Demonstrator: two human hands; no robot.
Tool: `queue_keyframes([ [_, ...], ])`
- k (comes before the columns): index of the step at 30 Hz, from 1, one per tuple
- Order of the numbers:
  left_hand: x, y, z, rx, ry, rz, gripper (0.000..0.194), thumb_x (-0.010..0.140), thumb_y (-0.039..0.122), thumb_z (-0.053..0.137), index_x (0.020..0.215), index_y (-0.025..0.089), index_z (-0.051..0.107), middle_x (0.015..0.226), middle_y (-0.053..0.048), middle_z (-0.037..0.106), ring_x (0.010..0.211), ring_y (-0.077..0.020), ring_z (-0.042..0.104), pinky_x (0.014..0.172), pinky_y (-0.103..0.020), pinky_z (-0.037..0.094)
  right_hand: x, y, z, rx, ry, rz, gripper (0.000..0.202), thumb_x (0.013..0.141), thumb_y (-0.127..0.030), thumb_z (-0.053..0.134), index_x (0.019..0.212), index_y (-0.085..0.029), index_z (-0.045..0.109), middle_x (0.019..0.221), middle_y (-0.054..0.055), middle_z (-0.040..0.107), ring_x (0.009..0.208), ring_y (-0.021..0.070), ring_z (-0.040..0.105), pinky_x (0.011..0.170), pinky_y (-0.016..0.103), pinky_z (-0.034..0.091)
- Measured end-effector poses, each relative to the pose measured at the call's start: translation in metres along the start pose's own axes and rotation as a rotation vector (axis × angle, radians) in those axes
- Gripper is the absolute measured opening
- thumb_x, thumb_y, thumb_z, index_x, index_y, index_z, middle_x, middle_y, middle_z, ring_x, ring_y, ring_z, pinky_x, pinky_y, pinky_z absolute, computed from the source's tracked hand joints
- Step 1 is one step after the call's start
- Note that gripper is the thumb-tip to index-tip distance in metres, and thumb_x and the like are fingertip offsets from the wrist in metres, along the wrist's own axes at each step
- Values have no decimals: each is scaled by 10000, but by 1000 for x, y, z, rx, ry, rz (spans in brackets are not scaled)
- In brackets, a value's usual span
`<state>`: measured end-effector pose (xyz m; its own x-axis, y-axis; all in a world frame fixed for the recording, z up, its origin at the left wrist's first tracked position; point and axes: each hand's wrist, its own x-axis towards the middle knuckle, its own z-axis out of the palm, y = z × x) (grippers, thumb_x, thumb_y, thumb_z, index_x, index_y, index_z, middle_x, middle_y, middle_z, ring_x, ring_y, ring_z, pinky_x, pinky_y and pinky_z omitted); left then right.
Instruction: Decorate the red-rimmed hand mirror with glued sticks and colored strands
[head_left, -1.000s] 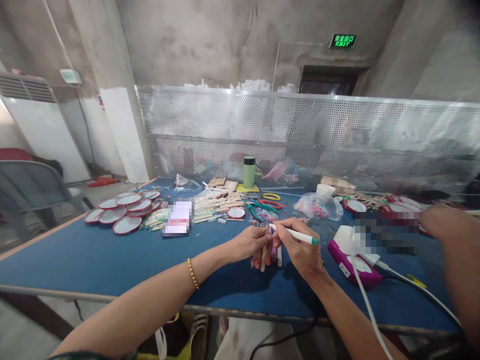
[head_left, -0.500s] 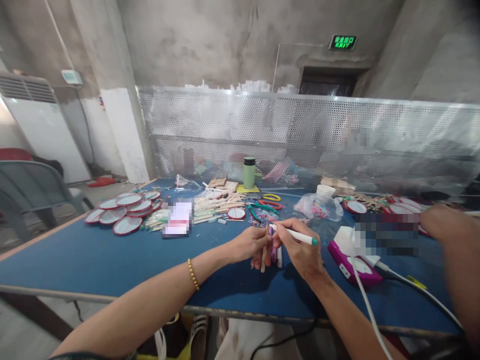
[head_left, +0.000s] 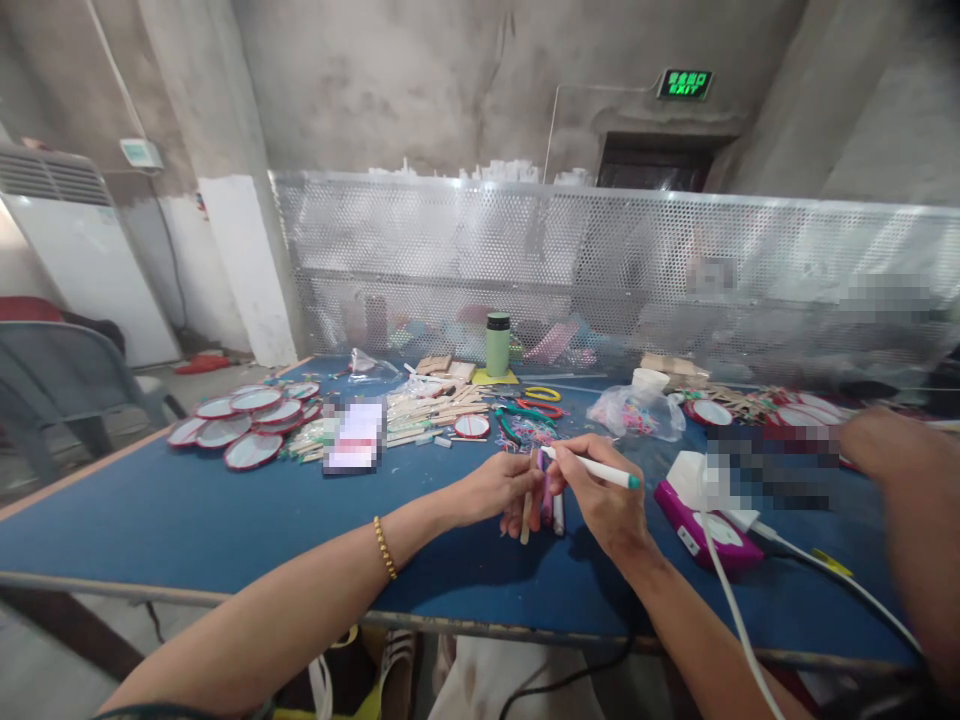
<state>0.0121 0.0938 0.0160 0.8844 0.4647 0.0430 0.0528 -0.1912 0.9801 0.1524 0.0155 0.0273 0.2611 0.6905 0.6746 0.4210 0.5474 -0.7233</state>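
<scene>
My left hand (head_left: 504, 488), with a gold bead bracelet (head_left: 384, 548) at the wrist, is closed on a flat wooden stick (head_left: 526, 524) held upright above the table. My right hand (head_left: 609, 495) pinches a white marker (head_left: 600, 467) with a teal end. The marker's tip points left at the stick's upper end; whether it touches I cannot tell. Below the hands lie a purple pen-like thing (head_left: 547, 505) and a whitish one, partly covered by fingers. Beyond them are teal-handled pliers (head_left: 507, 424) and small coloured bits (head_left: 534, 436).
Left are stacked red-rimmed white discs (head_left: 255, 450) and a phone (head_left: 355, 436). Wooden sticks (head_left: 424, 410) and a green bottle (head_left: 497, 346) stand behind. At right are a purple power strip (head_left: 705, 525) with white cables and another person's blurred arm (head_left: 900, 520). A perforated metal screen (head_left: 450, 240) backs the table.
Both hands keep nearly the same pose. The marker in my right hand has shifted very slightly to the right; the view has moved a little.
</scene>
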Motion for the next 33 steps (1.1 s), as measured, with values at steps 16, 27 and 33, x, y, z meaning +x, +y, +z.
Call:
queue_keyframes([
  [16,0,-1,-2,-54,30,-18,587,761,731,557,786,146,512,579,-45,641,377,-108,537,352,-197,398,2,2,-1,87,68,31,181,839,-331,617,717,-197,609,544,-27,624,415,111,588,416,212,489],
  [27,0,-2,-3,-46,26,-35,584,748,733,569,791,156,490,554,-34,641,356,-105,528,341,-189,392,0,2,-3,39,14,4,226,901,-314,503,743,-199,618,564,-23,628,438,106,583,466,222,503],
  [33,-1,-1,-2,-57,32,-43,576,749,731,571,772,163,472,545,-33,640,352,-105,526,336,-189,387,1,2,-2,37,30,2,233,893,-336,514,715,-205,589,542,-34,610,425,110,578,456,223,498],
])
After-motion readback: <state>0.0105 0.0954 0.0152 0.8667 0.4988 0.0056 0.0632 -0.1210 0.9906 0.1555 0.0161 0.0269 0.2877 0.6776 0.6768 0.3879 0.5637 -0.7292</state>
